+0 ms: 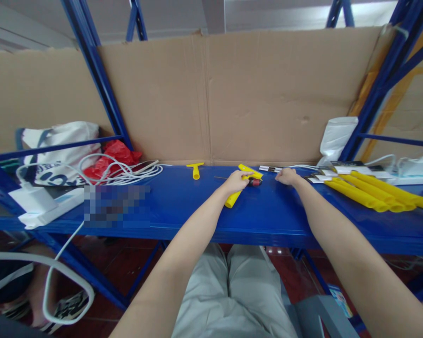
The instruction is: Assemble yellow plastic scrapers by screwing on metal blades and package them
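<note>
My left hand point(236, 182) is closed around a yellow T-shaped handle point(233, 199), tilted on the blue shelf. Beside its fingers is a red-and-black grip point(255, 181). A thin dark shaft point(220, 177) shows on the other side of the hand; both look like parts of one screwdriver, though the hand hides the middle. My right hand point(286, 176) has its fingers curled together at the end of some white strips with black marks point(269, 168). What it pinches, if anything, is hidden. Farther left, another yellow T-shaped handle point(196, 172) stands apart from both hands.
Several yellow tubes point(370, 192) lie at the right beside a white power strip point(416, 171). On the left are a white bag point(61, 150), a red plastic bag point(114, 155), coiled white cable point(137, 173) and a charger point(33, 201). Cardboard point(261, 94) backs the blue shelf point(190, 220).
</note>
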The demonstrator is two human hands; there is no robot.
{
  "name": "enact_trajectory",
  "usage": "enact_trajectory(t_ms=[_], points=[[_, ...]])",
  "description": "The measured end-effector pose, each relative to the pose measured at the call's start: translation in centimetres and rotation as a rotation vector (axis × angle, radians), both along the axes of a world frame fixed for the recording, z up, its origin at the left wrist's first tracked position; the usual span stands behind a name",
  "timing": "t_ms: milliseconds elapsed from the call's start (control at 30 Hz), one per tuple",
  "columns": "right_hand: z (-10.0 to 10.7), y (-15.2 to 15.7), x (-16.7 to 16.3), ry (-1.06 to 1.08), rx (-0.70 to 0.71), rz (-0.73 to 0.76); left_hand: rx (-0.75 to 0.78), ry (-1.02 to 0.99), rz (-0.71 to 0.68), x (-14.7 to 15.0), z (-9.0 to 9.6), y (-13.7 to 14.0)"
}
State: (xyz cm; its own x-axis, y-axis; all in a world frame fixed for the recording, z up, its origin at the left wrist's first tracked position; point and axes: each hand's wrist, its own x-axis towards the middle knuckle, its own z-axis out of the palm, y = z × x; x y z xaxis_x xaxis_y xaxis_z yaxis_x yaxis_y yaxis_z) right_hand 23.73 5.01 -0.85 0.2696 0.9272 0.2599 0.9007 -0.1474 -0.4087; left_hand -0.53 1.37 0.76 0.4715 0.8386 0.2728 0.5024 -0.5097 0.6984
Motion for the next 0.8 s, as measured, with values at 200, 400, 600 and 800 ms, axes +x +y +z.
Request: enact_trajectory(t_ms=[200, 400, 600, 800], points=[[2.5, -1.8, -4.3, 0.479, 0.098, 0.312, 0.045, 0.015, 0.012, 0.1, -0.3, 0.4], [3.1, -2.8, -6.8, 0.535, 0.073, 0.39, 0.075, -0.005, 0.009, 0.2, -0.4, 0.6], [3.0, -3.2, -7.5, 0.467, 0.073, 0.358, 0.111, 0.034, 0.013, 0.3, -0.4, 0.4], [3.3, -3.2, -7.5, 0.477, 0.061, 0.346, 0.144, 0.045, 0.019, 0.3, -0.4, 0.5]])
